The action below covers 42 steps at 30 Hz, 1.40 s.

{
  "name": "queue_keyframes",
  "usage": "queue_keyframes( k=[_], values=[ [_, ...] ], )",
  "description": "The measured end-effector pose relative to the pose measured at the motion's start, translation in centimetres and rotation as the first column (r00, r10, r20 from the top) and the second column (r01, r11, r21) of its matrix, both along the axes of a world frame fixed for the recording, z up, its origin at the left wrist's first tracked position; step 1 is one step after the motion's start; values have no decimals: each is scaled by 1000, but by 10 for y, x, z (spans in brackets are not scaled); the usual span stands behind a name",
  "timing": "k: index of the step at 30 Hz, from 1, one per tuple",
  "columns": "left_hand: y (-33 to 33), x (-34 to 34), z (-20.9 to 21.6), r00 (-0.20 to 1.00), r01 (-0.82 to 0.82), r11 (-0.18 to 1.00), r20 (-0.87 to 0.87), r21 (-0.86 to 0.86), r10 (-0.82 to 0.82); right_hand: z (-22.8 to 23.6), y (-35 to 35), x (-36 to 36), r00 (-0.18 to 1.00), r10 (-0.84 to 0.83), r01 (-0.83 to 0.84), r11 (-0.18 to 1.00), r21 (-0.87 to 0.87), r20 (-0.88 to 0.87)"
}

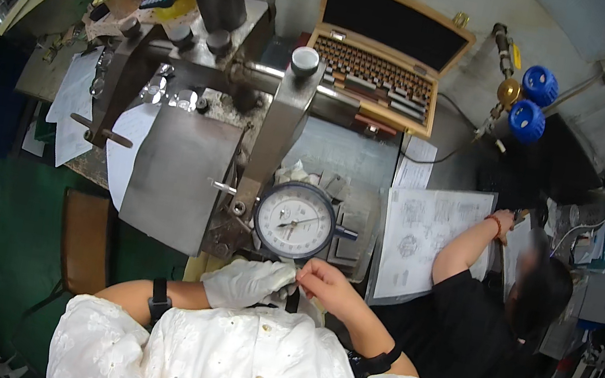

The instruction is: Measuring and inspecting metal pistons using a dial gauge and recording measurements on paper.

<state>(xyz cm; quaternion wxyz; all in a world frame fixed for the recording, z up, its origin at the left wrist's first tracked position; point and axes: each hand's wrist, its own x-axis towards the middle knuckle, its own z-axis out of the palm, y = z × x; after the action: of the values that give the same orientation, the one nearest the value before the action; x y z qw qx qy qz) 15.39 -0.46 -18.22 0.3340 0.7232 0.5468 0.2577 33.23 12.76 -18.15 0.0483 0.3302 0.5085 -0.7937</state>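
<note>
1. Your left hand [254, 278] wears a white glove [227, 287]; your bare right hand [332, 287] meets it at the fingertip end, just below the dial gauge [294, 222], in front of your chest.
2. Your right fingers are bent and look pinched together on the glove's tip; a small piece hidden between them can't be ruled out. Your left fingers curl inward, and you cannot tell from here whether they close on anything.
3. The step looks like adjusting or tugging the glove; its direction, on or off, isn't clear. Pinch only loose cloth, not the finger inside.
4. Work one fingertip at a time, pulling along that finger rather than sideways, so the cloth neither twists nor bunches.
5. Hold your left wrist steady and let the right hand do the pulling. Draw your hands a little toward your shirt [242, 348] first: the gauge is near, and a slip could knock it.
6. The glove's cuff end lies toward your left forearm, its fingertips toward your right and slightly away from your body. Its long axis therefore runs mostly crosswise before you, rising gently toward the gauge; pull roughly along that line.
</note>
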Motion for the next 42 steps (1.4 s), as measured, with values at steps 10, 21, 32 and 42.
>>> queue_keyframes(
  k=[10,21,32,42],
  values=[
    [-18,3,-22,997,-81,990,19,119,79,-6,-5,-7,966,88,-53,988,146,-244],
    [-21,-3,-49,984,-82,995,160,50,73,2,10,-16,932,213,-34,856,515,-293],
    [-24,-6,-95,860,-65,868,413,-493,299,-17,14,-18,934,180,-31,901,433,-308],
    [-1,-5,-56,818,-70,858,463,-509,341,-9,9,-9,962,115,49,820,571,-249]
  ],
)
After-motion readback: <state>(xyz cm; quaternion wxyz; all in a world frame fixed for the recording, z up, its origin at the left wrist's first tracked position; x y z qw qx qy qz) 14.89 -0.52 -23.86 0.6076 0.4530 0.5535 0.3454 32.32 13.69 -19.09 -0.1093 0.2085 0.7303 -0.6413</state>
